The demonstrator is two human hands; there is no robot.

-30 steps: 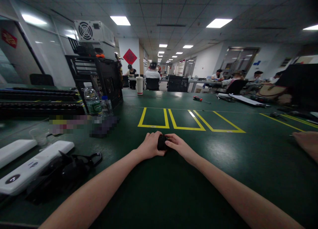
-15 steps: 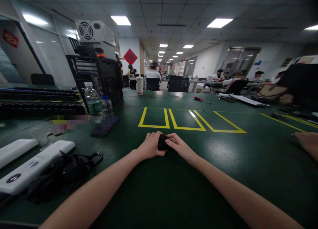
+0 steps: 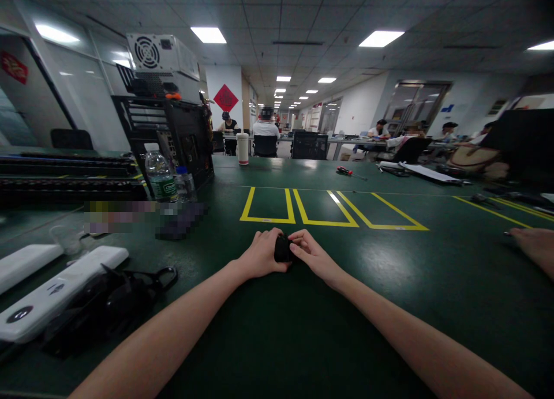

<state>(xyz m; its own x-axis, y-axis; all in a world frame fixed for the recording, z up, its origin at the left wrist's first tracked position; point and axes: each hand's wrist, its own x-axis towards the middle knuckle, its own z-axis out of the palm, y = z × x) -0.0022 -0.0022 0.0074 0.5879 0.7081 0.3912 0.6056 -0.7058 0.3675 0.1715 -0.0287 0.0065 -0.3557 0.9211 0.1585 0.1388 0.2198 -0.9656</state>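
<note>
A small black object (image 3: 283, 249), boxy and too dark to name, rests on or just above the green table between my hands. My left hand (image 3: 265, 252) curves round its left side, fingers at the far side and thumb at the near side. From the right, my right hand (image 3: 312, 253) has its bent fingers and thumb against the object's right edge. What the right fingertips pinch, if anything, is too small to make out. Just beyond my hands lie three frames of yellow tape (image 3: 268, 220) on the tabletop.
On the left are white devices (image 3: 64, 292), a tangle of black straps (image 3: 116, 298), water bottles (image 3: 161, 174) and a black computer case (image 3: 186, 139). A paper cup (image 3: 243, 149) and a red screwdriver (image 3: 345, 170) stand and lie farther back. Another person's hand (image 3: 534, 246) reaches in at right.
My hands keep almost the same place around the black object. The right fingers have shifted very slightly. The whole view has drifted a little.
</note>
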